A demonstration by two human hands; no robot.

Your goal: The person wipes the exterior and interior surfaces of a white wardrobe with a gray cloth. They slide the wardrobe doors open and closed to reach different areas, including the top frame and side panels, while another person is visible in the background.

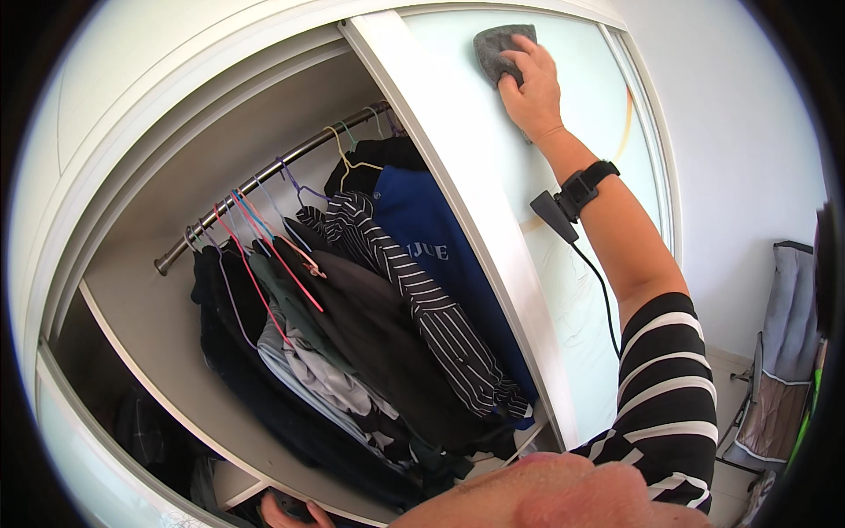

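Note:
My right hand (533, 86) is raised high at the wardrobe and presses a folded grey cloth (492, 49) flat to the pale glossy panel of a sliding door (568, 277). The fingers are spread over the cloth. On the right forearm is a black strap with a small device (574, 191), and a cable runs down from it. Only some fingers of my left hand (297, 515) show at the bottom edge, beside a shelf edge, with something dark between them. Whether they grip it I cannot tell.
Left of the door's white frame (462, 218) the wardrobe is open. Clothes (370, 317) on coloured hangers hang from a metal rail (277, 165). A white divider (165, 402) borders a dark compartment at lower left. Right, a folding chair (779, 343) stands by the white wall (733, 165).

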